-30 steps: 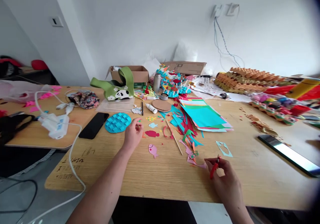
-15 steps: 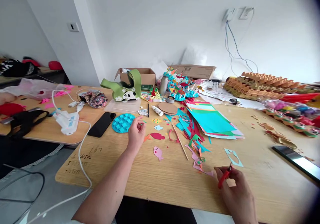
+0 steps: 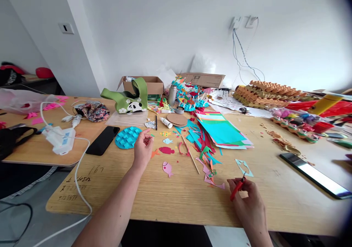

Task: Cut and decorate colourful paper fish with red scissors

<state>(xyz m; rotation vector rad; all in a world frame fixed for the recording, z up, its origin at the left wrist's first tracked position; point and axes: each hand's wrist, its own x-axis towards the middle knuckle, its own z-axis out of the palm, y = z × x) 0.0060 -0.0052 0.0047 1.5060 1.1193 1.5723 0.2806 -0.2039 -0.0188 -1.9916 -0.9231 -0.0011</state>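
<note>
My left hand [image 3: 142, 148] hovers over the wooden table [image 3: 176, 199] with its fingertips pinched on something too small to name. It is just right of a blue folded paper disc [image 3: 128, 137] and left of small paper fish: an orange one [image 3: 155, 153], a red one [image 3: 167, 150] and a pink one [image 3: 167, 168]. My right hand [image 3: 247, 199] rests near the front edge, closed on red-handled scissors [image 3: 237, 188]. A cut-out light blue paper scrap [image 3: 243, 167] lies just beyond it.
A stack of coloured paper sheets [image 3: 221, 131] and paper scraps lie mid-table, with a wooden stick [image 3: 190, 154]. A black phone [image 3: 102, 140], white charger and cable [image 3: 61, 140], green panda bag [image 3: 127, 98], cardboard boxes, egg trays [image 3: 271, 92] and a long mirror-like strip [image 3: 316, 175] surround them.
The view shifted slightly. Both hands stay in nearly the same places on the table, the left still pinched, the right still gripping the scissors.
</note>
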